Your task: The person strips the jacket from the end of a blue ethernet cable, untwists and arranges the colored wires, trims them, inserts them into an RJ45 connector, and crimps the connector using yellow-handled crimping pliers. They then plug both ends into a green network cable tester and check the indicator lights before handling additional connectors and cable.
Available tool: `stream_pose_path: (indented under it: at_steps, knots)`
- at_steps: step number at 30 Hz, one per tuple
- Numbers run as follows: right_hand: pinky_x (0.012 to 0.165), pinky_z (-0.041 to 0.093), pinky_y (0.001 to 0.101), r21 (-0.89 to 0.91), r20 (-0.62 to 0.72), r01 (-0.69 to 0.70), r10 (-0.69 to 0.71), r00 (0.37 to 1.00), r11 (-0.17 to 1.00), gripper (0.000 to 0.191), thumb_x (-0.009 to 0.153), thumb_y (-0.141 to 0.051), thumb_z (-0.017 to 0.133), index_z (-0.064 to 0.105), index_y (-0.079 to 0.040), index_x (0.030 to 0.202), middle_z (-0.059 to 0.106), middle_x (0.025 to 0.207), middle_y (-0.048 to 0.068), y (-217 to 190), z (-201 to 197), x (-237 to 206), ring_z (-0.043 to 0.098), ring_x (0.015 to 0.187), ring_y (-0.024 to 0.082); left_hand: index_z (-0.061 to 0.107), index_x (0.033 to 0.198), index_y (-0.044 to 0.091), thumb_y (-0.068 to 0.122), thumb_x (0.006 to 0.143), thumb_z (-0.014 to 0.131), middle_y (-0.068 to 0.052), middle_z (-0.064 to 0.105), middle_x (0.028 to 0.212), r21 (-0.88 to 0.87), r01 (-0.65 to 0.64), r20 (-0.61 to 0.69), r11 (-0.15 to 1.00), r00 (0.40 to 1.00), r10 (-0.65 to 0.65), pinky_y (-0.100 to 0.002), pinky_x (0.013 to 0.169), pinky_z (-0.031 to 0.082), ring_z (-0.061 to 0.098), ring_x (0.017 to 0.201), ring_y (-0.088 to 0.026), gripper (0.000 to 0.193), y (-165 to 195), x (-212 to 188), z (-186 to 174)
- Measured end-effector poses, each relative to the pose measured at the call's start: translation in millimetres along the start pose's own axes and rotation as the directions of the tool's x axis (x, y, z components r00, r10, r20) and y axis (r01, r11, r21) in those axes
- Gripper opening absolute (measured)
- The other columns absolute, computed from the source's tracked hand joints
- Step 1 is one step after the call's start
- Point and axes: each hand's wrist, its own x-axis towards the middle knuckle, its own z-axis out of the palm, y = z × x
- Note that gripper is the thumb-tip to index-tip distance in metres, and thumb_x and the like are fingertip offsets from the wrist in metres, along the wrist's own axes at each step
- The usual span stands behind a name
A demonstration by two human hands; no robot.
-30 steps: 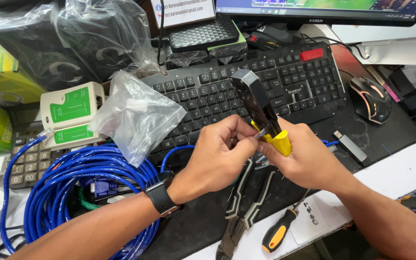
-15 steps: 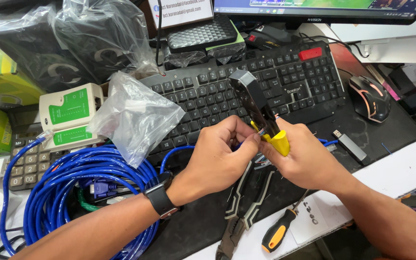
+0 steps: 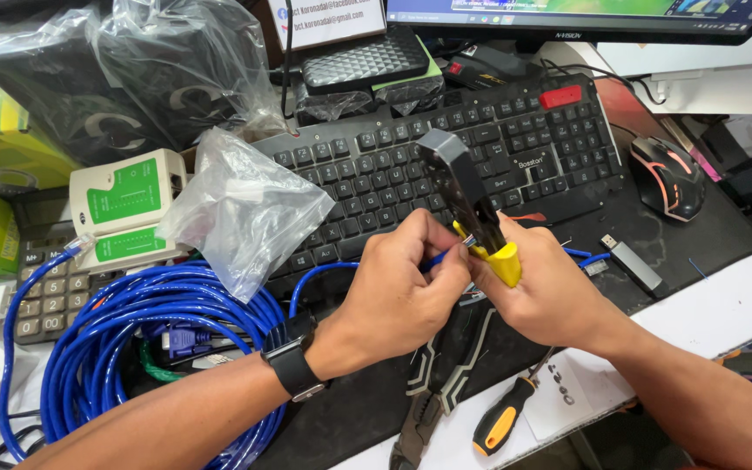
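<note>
Black desk mat (image 3: 707,235) covers most of a very full desk, and the keyboard (image 3: 446,165) lies across the middle of it.

Just in front of the keyboard, both hands meet. The right hand (image 3: 541,292) is wrapped tight around a black crimping tool (image 3: 461,187) with yellow handles, and the tool's head sticks up over the keys. The left hand (image 3: 398,292) is curled, pinching the end of the blue cable (image 3: 315,283) against the tool. The tip of the cable is hidden between the fingers.

Left of the keyboard, a big coil of the same blue cable (image 3: 124,348) fills the desk almost to its near edge. A clear plastic bag (image 3: 241,209) lies on the keyboard's left end, and a white and green cable tester (image 3: 124,213) sits just beside that. Right of the keyboard rests a black mouse (image 3: 668,174), with a small silver stick (image 3: 630,261) near it. Some bare mat shows there.

In front of the keyboard, below the hands, lie a screwdriver (image 3: 502,418) with an orange and black handle and a pair of pliers (image 3: 428,409), close to the near edge. Behind the keyboard stand a monitor (image 3: 585,17) and two black speakers in plastic (image 3: 106,87), so little room is left at the back.
</note>
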Motion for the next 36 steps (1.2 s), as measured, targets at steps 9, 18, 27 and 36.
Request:
stream_pose_path:
  at_steps: [9,18,27,36]
  knots:
    - [0.083,0.051,0.0294,0.368,0.005,-0.001,-0.001,1.000,0.930,0.047,0.091,-0.011,0.074,0.056,-0.002,0.132,0.062,0.108,0.004,9.9,-14.3,-1.7,0.059,0.095,0.011,0.059,0.094,-0.001,0.012,0.097,0.066,0.002,0.065,0.076,-0.139,0.015,0.028,0.990,1.000,-0.012,-0.020,0.051,0.043,0.052,0.067,0.002,0.015,-4.9,0.5,-0.8]
    - [0.107,0.045,0.0340,0.365,0.039,0.102,-0.124,0.991,0.925,0.088,0.079,-0.017,0.084,0.038,-0.001,0.152,0.056,0.133,0.008,4.7,-32.0,2.0,0.054,0.125,0.016,0.059,0.093,0.000,0.013,0.098,0.066,0.004,0.063,0.074,-0.104,0.064,0.063,0.992,0.996,-0.058,-0.020,0.052,0.043,0.051,0.066,0.001,0.015,-7.3,-0.4,-1.3]
    - [0.099,0.051,0.0336,-0.057,0.622,0.197,-0.120,0.774,0.979,0.083,0.067,-0.029,0.095,0.059,-0.004,0.137,0.060,0.127,0.006,8.9,-94.3,13.7,0.059,0.115,0.025,0.060,0.099,0.002,0.016,0.101,0.063,0.005,0.062,0.082,-0.236,0.095,0.012,0.967,0.995,-0.095,-0.021,0.060,0.045,0.053,0.072,0.001,0.014,-21.7,6.1,0.0]
    - [0.109,0.038,0.0467,-0.383,0.585,0.413,-0.129,0.801,0.827,0.092,0.057,-0.027,0.091,0.053,-0.002,0.138,0.054,0.128,0.015,10.1,-41.0,-3.2,0.049,0.124,0.034,0.061,0.098,0.002,0.016,0.101,0.064,0.005,0.062,0.082,-0.228,0.119,0.022,0.966,0.993,-0.117,-0.021,0.058,0.043,0.051,0.071,0.001,0.014,-21.5,6.8,0.7]
